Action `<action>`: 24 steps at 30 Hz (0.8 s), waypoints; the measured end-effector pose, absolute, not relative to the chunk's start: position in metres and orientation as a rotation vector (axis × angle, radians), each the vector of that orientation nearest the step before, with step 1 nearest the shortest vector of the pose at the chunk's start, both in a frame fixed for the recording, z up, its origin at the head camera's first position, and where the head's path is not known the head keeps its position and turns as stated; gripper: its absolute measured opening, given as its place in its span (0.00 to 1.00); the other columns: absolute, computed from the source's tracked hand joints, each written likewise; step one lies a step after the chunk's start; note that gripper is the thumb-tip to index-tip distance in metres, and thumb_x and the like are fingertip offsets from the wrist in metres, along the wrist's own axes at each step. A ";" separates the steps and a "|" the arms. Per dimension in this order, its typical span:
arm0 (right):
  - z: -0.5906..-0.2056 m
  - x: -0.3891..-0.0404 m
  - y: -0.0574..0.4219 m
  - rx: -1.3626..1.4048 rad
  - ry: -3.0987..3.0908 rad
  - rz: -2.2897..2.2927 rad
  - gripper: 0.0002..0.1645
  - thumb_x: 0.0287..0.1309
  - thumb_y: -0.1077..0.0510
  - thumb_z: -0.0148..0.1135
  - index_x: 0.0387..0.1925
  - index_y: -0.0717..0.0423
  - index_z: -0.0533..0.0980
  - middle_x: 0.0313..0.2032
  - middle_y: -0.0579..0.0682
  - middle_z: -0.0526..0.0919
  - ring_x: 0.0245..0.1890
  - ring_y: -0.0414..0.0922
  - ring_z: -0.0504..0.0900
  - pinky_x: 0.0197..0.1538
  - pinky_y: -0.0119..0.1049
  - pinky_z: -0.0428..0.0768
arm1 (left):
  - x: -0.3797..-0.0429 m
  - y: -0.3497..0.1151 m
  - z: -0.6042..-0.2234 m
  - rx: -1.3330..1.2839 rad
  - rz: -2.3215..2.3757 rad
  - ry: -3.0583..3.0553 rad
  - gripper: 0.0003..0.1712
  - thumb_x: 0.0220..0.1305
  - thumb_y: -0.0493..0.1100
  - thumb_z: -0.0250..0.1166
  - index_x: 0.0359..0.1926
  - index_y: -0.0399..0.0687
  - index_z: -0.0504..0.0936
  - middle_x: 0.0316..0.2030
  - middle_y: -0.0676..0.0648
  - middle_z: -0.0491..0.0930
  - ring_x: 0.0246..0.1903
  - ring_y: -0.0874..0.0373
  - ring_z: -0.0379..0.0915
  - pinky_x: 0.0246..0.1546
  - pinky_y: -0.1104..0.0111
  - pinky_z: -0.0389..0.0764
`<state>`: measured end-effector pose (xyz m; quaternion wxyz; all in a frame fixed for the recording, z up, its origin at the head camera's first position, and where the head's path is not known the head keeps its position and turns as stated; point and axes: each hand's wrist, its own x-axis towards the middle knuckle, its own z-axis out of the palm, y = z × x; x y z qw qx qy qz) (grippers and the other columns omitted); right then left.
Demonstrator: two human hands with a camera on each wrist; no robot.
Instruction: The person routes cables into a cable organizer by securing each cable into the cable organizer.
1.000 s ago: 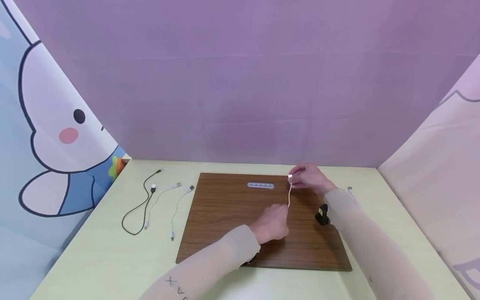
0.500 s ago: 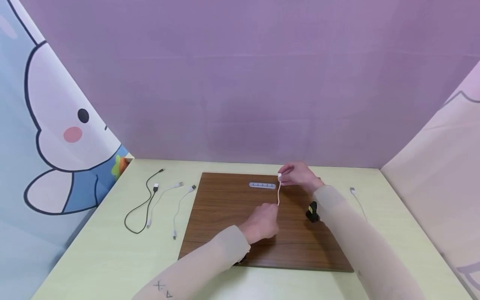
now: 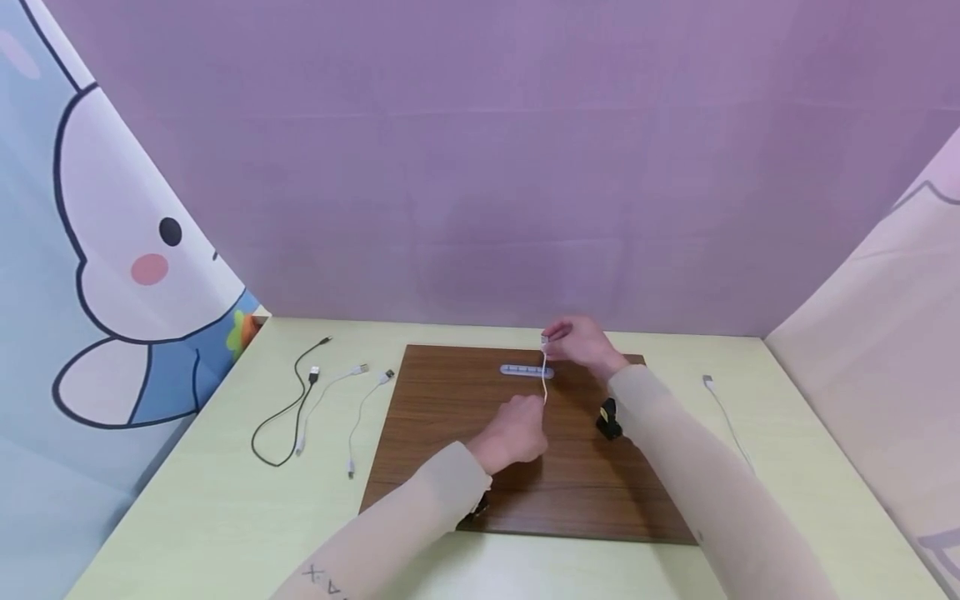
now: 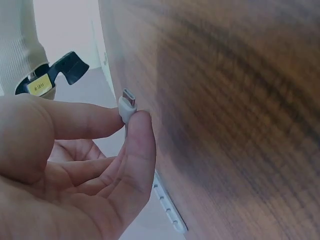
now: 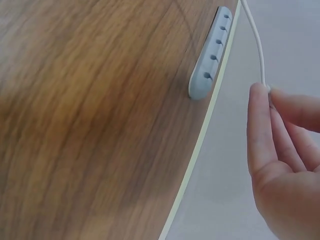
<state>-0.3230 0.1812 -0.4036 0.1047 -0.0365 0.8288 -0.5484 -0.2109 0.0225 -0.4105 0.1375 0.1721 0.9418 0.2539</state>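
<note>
A short white charging cable (image 3: 544, 382) is stretched between the two hands above a brown wooden board (image 3: 442, 425). Thumb and index finger of the left hand (image 3: 513, 433) pinch its USB-C plug (image 4: 128, 102), the metal tip sticking out past them. Farther back, the right hand (image 3: 581, 343) pinches the cable's other end, a white plug (image 3: 544, 342) mostly covered by the fingers in the right wrist view. On the board's far part lies a pale grey cable organizer (image 5: 209, 62) with a row of slots. The cable overlaps its right end in the head view.
Left of the board lie a black USB cable (image 3: 258, 433) and two white cables, one (image 3: 322, 392) beside the black one, the other (image 3: 358, 421) nearer the board. Another white cable (image 3: 727, 417) lies to the right. A purple cloth (image 3: 480, 208) hangs behind the table.
Both hands have moved left with the cable held between them, from right of the organizer to its right end. The white cable on the right shows more fully now.
</note>
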 end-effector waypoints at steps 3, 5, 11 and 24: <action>-0.403 -0.325 0.176 -0.127 2.471 -1.614 0.19 0.61 0.71 0.64 0.54 0.72 0.75 0.46 0.63 0.80 0.43 0.53 0.84 0.52 0.45 0.84 | -0.213 0.024 -0.411 0.452 0.775 2.695 0.10 0.58 0.29 0.67 0.42 0.36 0.79 0.27 0.45 0.76 0.23 0.54 0.73 0.21 0.66 0.75; -0.404 -0.326 0.173 -0.139 2.482 -1.609 0.19 0.61 0.72 0.64 0.53 0.72 0.75 0.46 0.64 0.80 0.43 0.54 0.84 0.52 0.46 0.84 | -0.214 0.025 -0.411 0.432 0.794 2.677 0.10 0.59 0.28 0.66 0.42 0.35 0.79 0.26 0.45 0.76 0.21 0.54 0.73 0.19 0.67 0.75; -0.409 -0.330 0.167 -0.151 2.522 -1.550 0.16 0.60 0.73 0.64 0.51 0.71 0.76 0.44 0.63 0.80 0.41 0.54 0.84 0.49 0.45 0.85 | -0.216 0.027 -0.413 0.409 0.775 2.674 0.06 0.59 0.29 0.67 0.37 0.37 0.79 0.24 0.45 0.74 0.20 0.54 0.72 0.19 0.67 0.73; -0.430 -0.339 0.164 -0.169 2.696 -1.312 0.12 0.60 0.67 0.66 0.46 0.63 0.79 0.40 0.57 0.82 0.38 0.50 0.82 0.42 0.38 0.83 | -0.220 0.027 -0.422 0.375 0.768 2.677 0.05 0.60 0.30 0.67 0.33 0.38 0.78 0.22 0.45 0.73 0.18 0.55 0.71 0.16 0.68 0.70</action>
